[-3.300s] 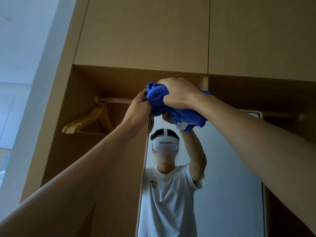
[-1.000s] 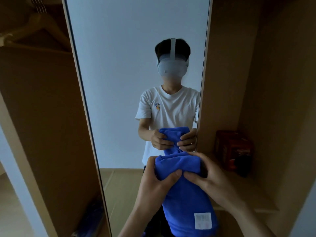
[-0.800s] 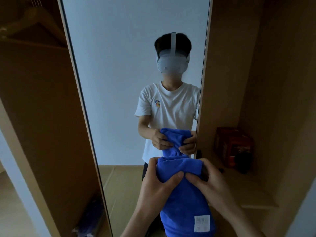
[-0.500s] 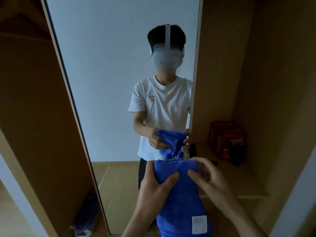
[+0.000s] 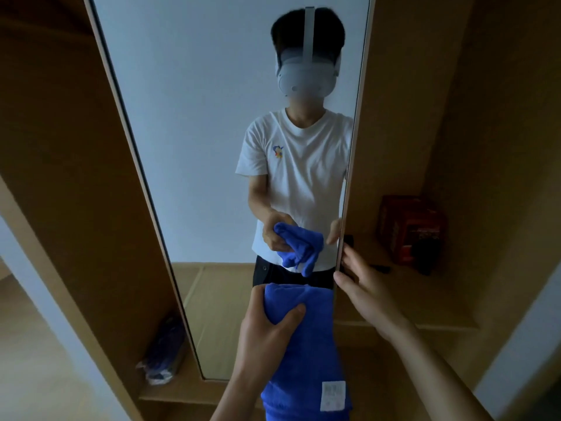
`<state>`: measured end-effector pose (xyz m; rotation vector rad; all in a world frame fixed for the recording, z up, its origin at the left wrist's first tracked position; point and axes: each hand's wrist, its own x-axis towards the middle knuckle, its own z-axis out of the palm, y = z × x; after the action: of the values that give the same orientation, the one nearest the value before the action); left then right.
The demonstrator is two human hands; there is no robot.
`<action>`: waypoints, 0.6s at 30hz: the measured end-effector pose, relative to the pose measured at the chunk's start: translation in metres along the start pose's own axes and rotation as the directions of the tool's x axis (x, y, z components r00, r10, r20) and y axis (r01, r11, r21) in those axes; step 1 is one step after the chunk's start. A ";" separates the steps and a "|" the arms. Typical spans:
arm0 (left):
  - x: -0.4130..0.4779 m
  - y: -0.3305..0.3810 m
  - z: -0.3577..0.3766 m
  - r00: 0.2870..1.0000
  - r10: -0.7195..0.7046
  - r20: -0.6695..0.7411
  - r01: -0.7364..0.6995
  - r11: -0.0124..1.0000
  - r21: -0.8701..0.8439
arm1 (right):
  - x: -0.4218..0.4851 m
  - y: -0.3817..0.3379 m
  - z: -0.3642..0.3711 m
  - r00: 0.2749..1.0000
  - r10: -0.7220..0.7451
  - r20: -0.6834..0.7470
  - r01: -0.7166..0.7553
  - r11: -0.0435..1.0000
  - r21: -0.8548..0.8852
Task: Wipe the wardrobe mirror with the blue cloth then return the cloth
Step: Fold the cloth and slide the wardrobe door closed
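The cloth (image 5: pixel 306 347) is in the left hand (image 5: pixel 267 326), low and near, in front of the bottom of the mirror (image 5: pixel 206 141). The fingers and thumb curl round its bunched top. The rest hangs straight down, with a white label (image 5: pixel 333 395) near the bottom edge.

The right hand (image 5: pixel 362 285) is off the cloth, just to its right, with fingers loosely extended at the mirror's right edge. The thumb lies by the front of the frame and the fingers reach past it. I cannot tell whether it grips the edge.

The mirror stands tall and narrow inside the wardrobe (image 5: pixel 69 165), reflecting a person in a white T-shirt and headset. A red box (image 5: pixel 409 229) sits on the shelf (image 5: pixel 431 302) to the right, and a bluish bag (image 5: pixel 164 350) lies low at the left.
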<state>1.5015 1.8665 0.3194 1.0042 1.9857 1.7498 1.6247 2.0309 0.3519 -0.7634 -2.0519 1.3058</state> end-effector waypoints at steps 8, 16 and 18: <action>-0.010 0.006 0.003 0.997 0.027 0.068 -0.030 0.999 0.046 | -0.006 0.004 0.005 0.999 0.008 -0.049 -0.007 1.000 0.024; -0.024 0.015 0.004 0.992 0.028 0.122 -0.034 0.998 0.048 | -0.025 0.001 0.018 0.983 -0.032 -0.179 0.023 0.998 -0.054; -0.027 0.012 0.003 0.994 0.002 0.110 -0.009 0.998 0.062 | -0.030 -0.001 0.024 0.976 -0.033 -0.217 0.014 0.996 -0.092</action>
<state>1.5258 1.8503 0.3247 1.1022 1.9818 1.6071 1.6266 1.9944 0.3394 -0.8792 -1.9467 1.0711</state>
